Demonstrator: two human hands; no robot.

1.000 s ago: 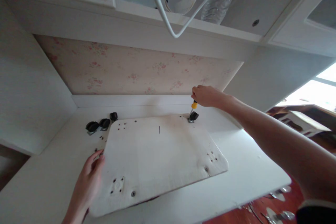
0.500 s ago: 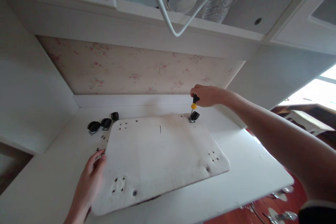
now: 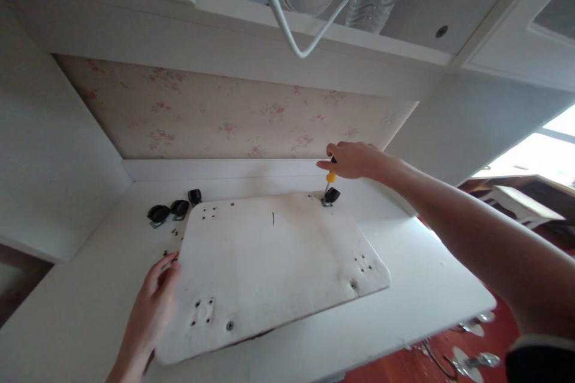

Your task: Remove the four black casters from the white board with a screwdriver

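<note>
My right hand [image 3: 354, 160] is around the black handle of a screwdriver with a yellow collar [image 3: 331, 177], its index finger and thumb more spread. The shaft points down at the metal plate of a black caster wheel [image 3: 332, 195], on the far right corner of a white board [image 3: 278, 263]. At the board's left edge, my left hand [image 3: 155, 296] grips the rim with fingers bent; some fingertips are hidden. Small dark screws [image 3: 174, 232] lie beside that edge. Screw holes show at the board's other corners.
Several loose black casters [image 3: 158, 213] lie on the white desktop [image 3: 103, 287] behind the left hand. Overhead, a shelf holds a clear plastic bottle [image 3: 371, 3], and a white bent rod [image 3: 302, 52] hangs in front. Side panels flank the desk.
The right hand's fingers have loosened and shifted on the screwdriver handle, the index finger now reaching out to the left. My left hand stays at the board's edge. The view has shifted slightly.
</note>
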